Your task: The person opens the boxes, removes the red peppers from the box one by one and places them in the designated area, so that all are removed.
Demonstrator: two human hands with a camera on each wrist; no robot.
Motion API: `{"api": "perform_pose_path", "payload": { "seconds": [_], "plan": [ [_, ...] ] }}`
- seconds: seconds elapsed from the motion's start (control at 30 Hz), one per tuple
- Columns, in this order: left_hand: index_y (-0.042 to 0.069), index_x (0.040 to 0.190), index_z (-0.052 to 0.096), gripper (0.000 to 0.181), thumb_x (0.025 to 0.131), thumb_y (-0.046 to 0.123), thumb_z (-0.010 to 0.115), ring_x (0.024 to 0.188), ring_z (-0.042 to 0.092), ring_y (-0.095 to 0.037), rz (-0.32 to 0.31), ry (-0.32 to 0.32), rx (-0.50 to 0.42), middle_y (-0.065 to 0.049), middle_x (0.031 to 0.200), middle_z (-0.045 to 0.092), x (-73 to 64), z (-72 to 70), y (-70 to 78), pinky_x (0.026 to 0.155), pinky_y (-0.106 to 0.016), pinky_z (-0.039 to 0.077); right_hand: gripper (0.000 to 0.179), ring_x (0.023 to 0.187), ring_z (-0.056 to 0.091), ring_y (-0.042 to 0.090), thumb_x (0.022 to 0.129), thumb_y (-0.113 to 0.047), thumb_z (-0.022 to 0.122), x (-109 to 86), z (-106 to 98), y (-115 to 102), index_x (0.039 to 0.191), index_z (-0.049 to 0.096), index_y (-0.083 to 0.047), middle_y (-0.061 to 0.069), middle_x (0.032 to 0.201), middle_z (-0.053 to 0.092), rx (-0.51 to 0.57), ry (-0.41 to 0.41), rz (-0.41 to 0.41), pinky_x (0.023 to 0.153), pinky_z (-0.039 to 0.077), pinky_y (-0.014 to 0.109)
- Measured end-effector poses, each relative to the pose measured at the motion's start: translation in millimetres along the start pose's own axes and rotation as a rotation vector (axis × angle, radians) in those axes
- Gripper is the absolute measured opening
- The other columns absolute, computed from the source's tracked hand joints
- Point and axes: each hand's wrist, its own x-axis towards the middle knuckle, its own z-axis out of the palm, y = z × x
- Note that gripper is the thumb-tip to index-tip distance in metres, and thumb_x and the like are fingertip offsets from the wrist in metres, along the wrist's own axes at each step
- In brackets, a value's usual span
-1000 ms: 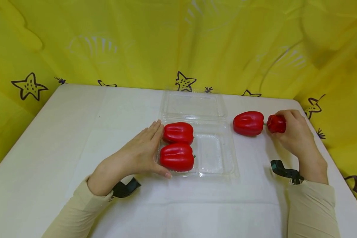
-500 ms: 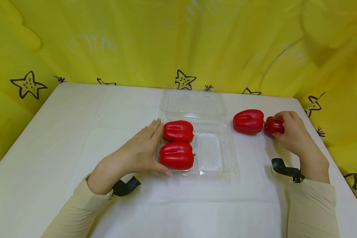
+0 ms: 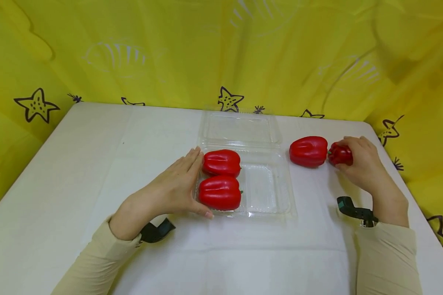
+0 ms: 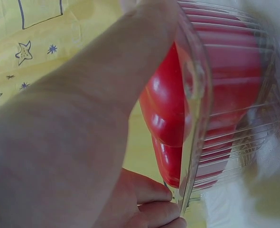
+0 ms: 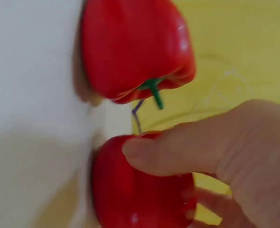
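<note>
Two red bell peppers lie one behind the other in the left part of a clear plastic container. My left hand rests against the container's left edge, fingers straight, thumb along the front corner. In the left wrist view, fingers touch the rim, and red pepper shows through the wall. On the table to the right, my right hand holds another bell pepper between thumb and fingers. Just left of it lies a further bell pepper, green stem toward the held one.
The container's lid lies open behind it, toward the back edge. A white cloth covers the table. A yellow curtain with drawn stars hangs behind and at the sides.
My right hand and the pepper it holds have shifted slightly left, closer to the loose pepper, and the held pepper has turned a little. The left hand stays at the container.
</note>
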Motion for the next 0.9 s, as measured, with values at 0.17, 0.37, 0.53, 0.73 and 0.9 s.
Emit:
{"api": "perform_pose_path", "payload": {
  "seconds": [0.17,0.37,0.53,0.73,0.9],
  "plan": [
    [-0.002,0.157,0.014,0.137,0.061,0.065,0.084,0.155,0.009,-0.035,0.003,-0.003,0.001,-0.019,0.166,0.010,0.1,0.7,0.4,0.123,-0.052,0.022,0.050,0.131,0.027,0.057,0.080,0.006,0.070,-4.3,-12.3,-15.1,0.126,0.052,0.009,0.037,0.141,0.039,-0.003,0.046,-0.028,0.107,0.025,0.073],
    [-0.002,0.157,0.014,0.136,0.061,0.065,0.084,0.155,0.009,-0.035,0.005,-0.002,0.002,-0.018,0.166,0.010,0.1,0.9,1.4,0.123,-0.052,0.022,0.045,0.135,0.028,0.052,0.086,0.002,0.068,-9.6,-22.8,-39.9,0.128,0.053,0.006,0.031,0.142,0.041,0.017,0.124,-0.050,0.108,0.025,0.071],
    [-0.002,0.157,0.014,0.137,0.061,0.065,0.084,0.155,0.008,-0.035,0.004,-0.001,0.005,-0.019,0.166,0.010,-0.4,0.7,0.8,0.123,-0.051,0.022,0.043,0.140,0.026,0.048,0.087,0.000,0.068,-12.7,-23.9,-59.6,0.128,0.055,0.004,0.029,0.143,0.041,0.025,0.151,-0.083,0.110,0.026,0.070],
    [-0.003,0.157,0.015,0.136,0.061,0.065,0.084,0.155,0.009,-0.036,0.007,0.000,0.007,-0.019,0.166,0.010,-0.7,0.6,0.9,0.123,-0.051,0.022,0.044,0.137,0.029,0.046,0.082,0.004,0.072,-14.9,-20.2,-77.6,0.124,0.057,0.005,0.029,0.140,0.045,0.041,0.202,-0.162,0.109,0.029,0.067],
    [-0.003,0.157,0.015,0.136,0.061,0.065,0.084,0.155,0.010,-0.036,0.009,0.003,0.009,-0.019,0.166,0.011,-0.5,0.3,0.3,0.123,-0.051,0.023,0.044,0.137,0.031,0.047,0.083,0.003,0.072,-15.2,-16.1,-88.7,0.125,0.057,0.003,0.027,0.141,0.045,0.051,0.197,-0.211,0.108,0.031,0.067]
  ]
}}
